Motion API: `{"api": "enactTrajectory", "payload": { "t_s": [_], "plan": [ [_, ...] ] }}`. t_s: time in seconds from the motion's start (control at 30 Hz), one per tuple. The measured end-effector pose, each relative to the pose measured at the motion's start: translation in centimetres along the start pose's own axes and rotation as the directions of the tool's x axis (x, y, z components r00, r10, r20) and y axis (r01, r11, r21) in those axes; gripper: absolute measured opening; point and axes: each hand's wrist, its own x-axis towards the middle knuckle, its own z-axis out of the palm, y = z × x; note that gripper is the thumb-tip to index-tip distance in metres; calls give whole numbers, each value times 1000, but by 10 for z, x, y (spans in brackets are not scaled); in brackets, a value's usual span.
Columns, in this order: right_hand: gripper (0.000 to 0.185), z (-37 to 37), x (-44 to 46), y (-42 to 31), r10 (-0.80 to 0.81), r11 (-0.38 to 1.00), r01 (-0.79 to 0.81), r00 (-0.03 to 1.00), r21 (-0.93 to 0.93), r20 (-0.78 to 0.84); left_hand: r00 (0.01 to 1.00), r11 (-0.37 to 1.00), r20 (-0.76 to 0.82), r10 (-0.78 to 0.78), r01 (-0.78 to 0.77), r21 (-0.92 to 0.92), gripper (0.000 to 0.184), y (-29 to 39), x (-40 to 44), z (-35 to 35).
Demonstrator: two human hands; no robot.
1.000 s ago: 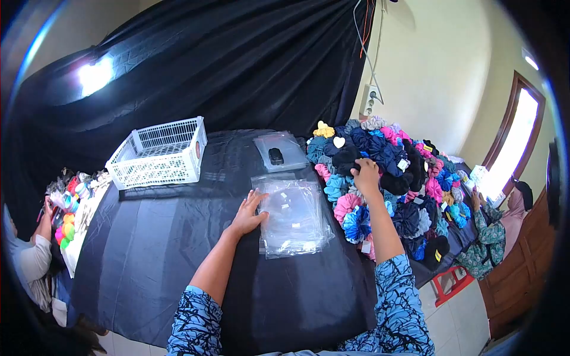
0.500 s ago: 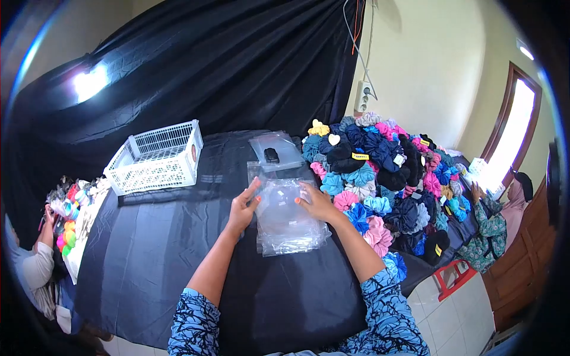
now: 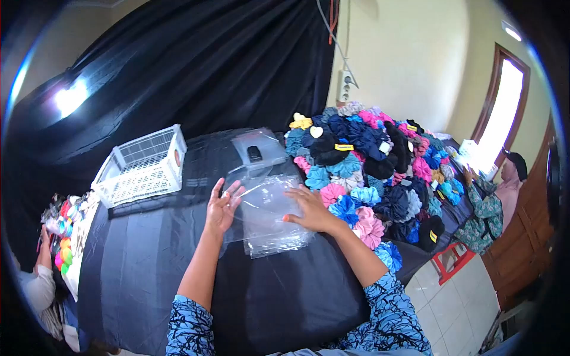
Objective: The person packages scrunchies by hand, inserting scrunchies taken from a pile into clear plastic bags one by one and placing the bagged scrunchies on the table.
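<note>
A stack of clear plastic bags [image 3: 276,228] lies on the black cloth in front of me. My right hand [image 3: 313,210] rests over its right side, fingers spread and bent a little. Left of the stack, my left hand [image 3: 223,209] is raised with its palm turned inward and its fingers apart. A loose clear sheet or bag seems to reach from the stack toward the left hand; its edges are hard to make out. Behind the stack, a small black object [image 3: 255,153] sits on more clear bags [image 3: 264,141].
A white plastic basket [image 3: 142,172] stands at the back left. Many coloured scrunchies [image 3: 380,172] are heaped on the right. A person [image 3: 496,196] works at the far right, and another person's arm [image 3: 44,255] shows at the left by colourful goods. A red stool [image 3: 449,263] stands on the floor.
My left hand has moved left, away from the stack, and its fingers have spread. The right hand now lies flatter over the bags. The whole view has shifted slightly.
</note>
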Motion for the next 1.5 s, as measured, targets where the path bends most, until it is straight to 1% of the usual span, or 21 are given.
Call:
{"api": "enactTrajectory", "payload": {
  "t_s": [0.1,0.23,0.33,0.37,0.43,0.53,0.6,0.7,0.83,0.87,0.9,0.93,1.0,1.1,1.17,1.23,1.3,1.33,1.37,1.43,1.5],
  "plan": [
    [47,-5,-13,9,19,987,-21,1000,-158,-14,994,996,93,-62,68,-66,55,-2,2,-7],
    [37,-32,-17,43,60,938,-132,972,-320,-227,979,970,146,-141,166,-179,53,-2,5,-21],
    [38,-40,-15,77,180,949,-242,943,-204,-280,970,963,181,-164,198,-183,49,-3,4,-20],
    [38,-41,-16,81,179,949,-241,943,-204,-282,967,952,176,-185,221,-211,47,-3,2,-17],
    [44,-45,-15,79,400,864,-396,915,-311,-53,964,941,173,-203,241,-238,45,-2,2,-17],
    [55,-38,-18,87,321,870,-335,942,-362,-100,963,946,143,-227,253,-201,39,-4,4,-29],
    [63,-42,-19,87,246,898,-285,957,-335,-157,913,905,324,-246,336,-261,27,-4,5,-35],
    [65,-59,-18,64,360,876,-336,933,-346,4,965,952,165,-204,235,-199,19,-9,4,-31],
    [41,-58,-12,70,298,878,-318,948,-358,-111,981,975,168,-93,124,-182,15,-14,4,-24],
    [29,-59,-10,69,255,899,-318,939,-303,-230,965,967,208,-158,194,-166,13,-12,5,-26],
    [29,-64,-6,59,247,901,-309,943,-306,-224,944,953,241,-226,266,-148,11,-11,4,-30],
    [28,-69,-1,51,227,940,-299,907,-163,-355,919,927,266,-292,340,-155,12,-8,4,-34],
    [25,-74,10,36,229,969,-243,809,47,-542,916,919,270,-297,351,-181,13,-9,5,-37],
    [29,-72,34,29,263,956,-126,772,265,-579,933,932,227,-279,320,-172,14,-12,5,-31],
    [32,-53,50,40,280,933,-84,779,350,-561,954,952,171,-248,273,-141,13,-12,3,-28],
    [35,-32,66,45,325,840,-50,844,540,-427,927,934,244,-287,327,-145,14,-10,3,-31],
    [38,-12,68,44,275,880,-120,918,460,-287,934,938,232,-273,312,-151,17,-11,4,-34],
    [41,2,71,41,331,820,-209,933,534,-144,939,940,220,-262,300,-160,20,-11,3,-33],
    [37,9,63,43,332,903,-290,939,319,-86,940,943,224,-258,296,-155,20,-11,3,-33],
    [29,17,57,43,181,983,-182,982,-26,-52,943,945,207,-260,293,-147,21,-10,3,-33],
    [26,20,53,41,186,982,-188,978,-19,-91,950,952,181,-254,279,-128,21,-11,8,-40]
  ]
}}
